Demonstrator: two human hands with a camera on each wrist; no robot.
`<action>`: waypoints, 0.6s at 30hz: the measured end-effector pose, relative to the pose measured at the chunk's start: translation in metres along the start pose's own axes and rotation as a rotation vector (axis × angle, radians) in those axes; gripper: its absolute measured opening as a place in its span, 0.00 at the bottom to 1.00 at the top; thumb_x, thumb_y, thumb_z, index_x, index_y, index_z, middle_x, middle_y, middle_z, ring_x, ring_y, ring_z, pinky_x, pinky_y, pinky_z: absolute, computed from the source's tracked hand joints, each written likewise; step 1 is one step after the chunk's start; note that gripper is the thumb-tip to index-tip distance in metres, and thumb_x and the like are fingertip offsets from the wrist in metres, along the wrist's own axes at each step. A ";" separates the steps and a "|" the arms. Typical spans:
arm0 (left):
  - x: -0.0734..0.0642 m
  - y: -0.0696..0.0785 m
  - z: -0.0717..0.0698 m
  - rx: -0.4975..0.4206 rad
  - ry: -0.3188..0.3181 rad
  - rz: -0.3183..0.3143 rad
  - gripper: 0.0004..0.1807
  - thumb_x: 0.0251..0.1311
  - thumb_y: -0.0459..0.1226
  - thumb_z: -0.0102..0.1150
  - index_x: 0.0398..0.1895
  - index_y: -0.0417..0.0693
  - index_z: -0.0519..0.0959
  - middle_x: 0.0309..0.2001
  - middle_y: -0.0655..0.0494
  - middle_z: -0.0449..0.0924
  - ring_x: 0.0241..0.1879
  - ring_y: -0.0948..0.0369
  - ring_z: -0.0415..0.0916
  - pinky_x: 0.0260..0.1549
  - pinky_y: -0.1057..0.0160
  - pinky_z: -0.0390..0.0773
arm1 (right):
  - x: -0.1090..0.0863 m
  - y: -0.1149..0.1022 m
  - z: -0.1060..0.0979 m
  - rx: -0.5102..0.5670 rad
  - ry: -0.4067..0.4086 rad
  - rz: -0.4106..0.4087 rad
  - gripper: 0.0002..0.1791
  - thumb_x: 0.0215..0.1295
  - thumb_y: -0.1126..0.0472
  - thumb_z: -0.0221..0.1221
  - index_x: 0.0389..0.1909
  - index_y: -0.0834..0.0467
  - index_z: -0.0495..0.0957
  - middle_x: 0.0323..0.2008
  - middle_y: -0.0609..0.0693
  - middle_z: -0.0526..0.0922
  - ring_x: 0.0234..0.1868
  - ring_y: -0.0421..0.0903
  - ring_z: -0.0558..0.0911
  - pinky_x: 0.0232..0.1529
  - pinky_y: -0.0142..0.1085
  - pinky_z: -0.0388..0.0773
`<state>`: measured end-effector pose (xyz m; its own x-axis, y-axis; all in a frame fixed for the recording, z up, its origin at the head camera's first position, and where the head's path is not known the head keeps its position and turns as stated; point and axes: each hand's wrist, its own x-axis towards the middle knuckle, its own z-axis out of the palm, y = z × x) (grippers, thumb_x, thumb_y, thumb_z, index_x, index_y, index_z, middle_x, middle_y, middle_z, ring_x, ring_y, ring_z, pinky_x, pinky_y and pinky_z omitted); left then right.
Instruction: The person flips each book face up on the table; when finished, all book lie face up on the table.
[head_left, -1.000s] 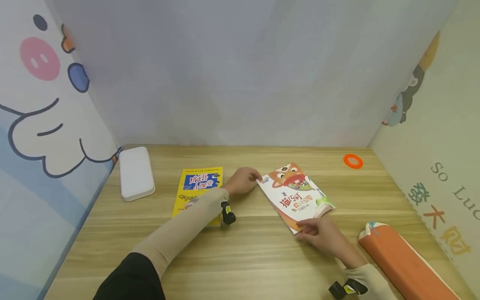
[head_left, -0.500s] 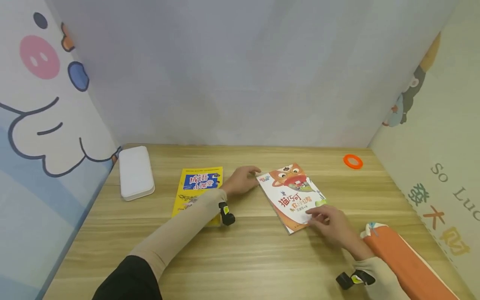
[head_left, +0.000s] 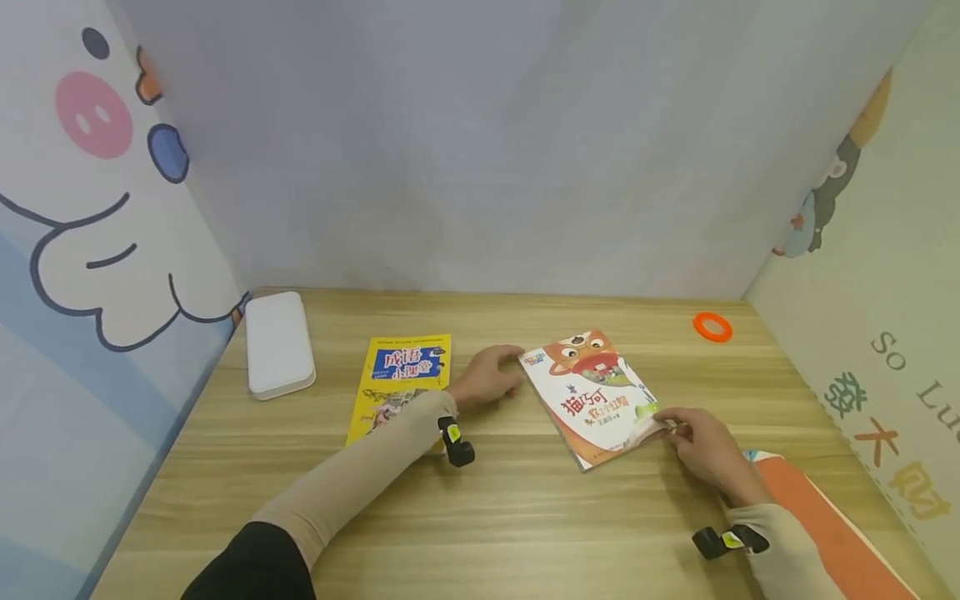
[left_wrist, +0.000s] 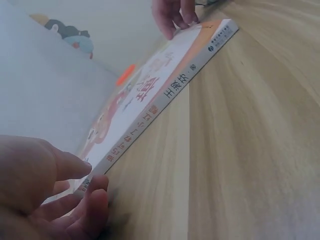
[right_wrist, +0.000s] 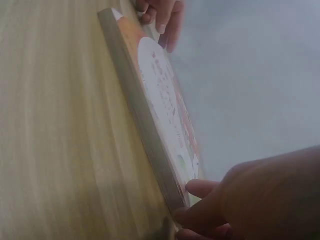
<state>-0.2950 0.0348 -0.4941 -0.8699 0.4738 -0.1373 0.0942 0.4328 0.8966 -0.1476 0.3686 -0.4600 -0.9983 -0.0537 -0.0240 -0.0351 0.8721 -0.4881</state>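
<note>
A white picture book [head_left: 581, 404] with an orange cartoon animal on its cover lies slanted on the wooden table. My left hand [head_left: 489, 375] is at its upper left corner; in the left wrist view the thumb [left_wrist: 75, 166] lies over the cover and the fingers against the spine, pinching the corner. With thumb and fingertips my right hand [head_left: 708, 450] pinches the lower right corner, where the cover looks bent up. The right wrist view shows the page edges [right_wrist: 145, 130] facing that hand. Beneath my left forearm, a yellow book [head_left: 384, 387] is partly hidden.
A white rounded case [head_left: 279, 343] stands at the table's back left. At the back right lies an orange ring [head_left: 712, 337]. An orange pouch [head_left: 813, 508] rests at the right, partly behind my right forearm. Walls enclose the table's back and sides.
My right hand has moved rightward along the picture book's lower edge, from its bottom corner to its right corner. My left hand stays at the upper left corner.
</note>
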 end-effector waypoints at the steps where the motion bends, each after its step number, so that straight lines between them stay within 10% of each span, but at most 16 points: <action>1: 0.000 0.000 0.000 -0.011 -0.001 -0.013 0.32 0.65 0.34 0.62 0.73 0.46 0.70 0.44 0.43 0.85 0.17 0.64 0.72 0.17 0.69 0.76 | 0.000 0.000 0.001 -0.013 0.017 -0.003 0.17 0.62 0.75 0.63 0.52 0.63 0.83 0.45 0.66 0.83 0.40 0.53 0.80 0.37 0.43 0.78; 5: 0.002 0.003 -0.002 -0.046 -0.027 -0.042 0.30 0.68 0.34 0.60 0.74 0.44 0.70 0.27 0.49 0.83 0.18 0.63 0.75 0.19 0.67 0.80 | -0.002 0.000 0.006 -0.042 0.080 -0.010 0.14 0.59 0.74 0.67 0.47 0.62 0.85 0.39 0.62 0.83 0.38 0.52 0.81 0.37 0.43 0.78; 18: 0.023 0.001 -0.003 -0.015 0.038 -0.003 0.22 0.71 0.35 0.60 0.67 0.42 0.77 0.23 0.50 0.82 0.15 0.63 0.74 0.19 0.65 0.82 | -0.022 -0.021 0.021 -0.012 0.060 -0.013 0.12 0.58 0.63 0.74 0.43 0.55 0.88 0.32 0.48 0.82 0.36 0.42 0.80 0.37 0.35 0.77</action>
<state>-0.3162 0.0436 -0.4946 -0.8878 0.4432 -0.1242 0.0844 0.4221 0.9026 -0.1243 0.3413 -0.4676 -0.9988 -0.0357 0.0348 -0.0480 0.8773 -0.4776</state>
